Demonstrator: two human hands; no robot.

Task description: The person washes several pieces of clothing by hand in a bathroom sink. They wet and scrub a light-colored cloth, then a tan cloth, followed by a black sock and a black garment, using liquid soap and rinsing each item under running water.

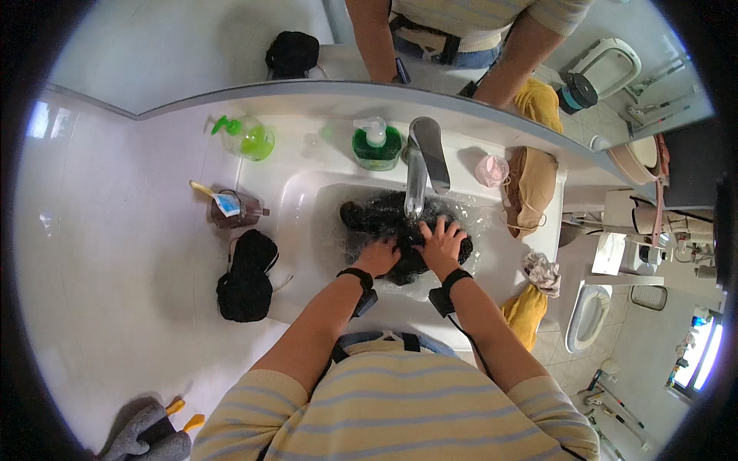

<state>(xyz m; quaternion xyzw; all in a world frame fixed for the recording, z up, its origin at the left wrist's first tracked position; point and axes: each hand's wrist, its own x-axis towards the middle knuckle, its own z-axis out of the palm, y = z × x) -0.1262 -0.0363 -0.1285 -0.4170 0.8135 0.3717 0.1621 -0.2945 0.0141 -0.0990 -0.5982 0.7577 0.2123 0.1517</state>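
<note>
Soaked black cloth [407, 265] lies bunched in the water of the white sink [296, 230], under the tap [416, 173]. It looks like a garment, but its kind cannot be made out. On its left side my left hand [378, 256] has its fingers bent into the fabric, the fingertips partly hidden by it. My right hand [441, 244] rests on top of the cloth just below the spout, fingers spread and pressing down. Water around the cloth looks stirred and foamy. Both wrists wear black bands with small devices.
Along the sink's back rim stand a green soap bottle [377, 146] and a clear pump bottle [250, 140]. Left lie a black bundle [250, 276] and a brown cup [237, 211]. Right are a pink container [491, 170], beige fabric [530, 188] and yellow cloth [526, 315]. A mirror [231, 46] rises behind.
</note>
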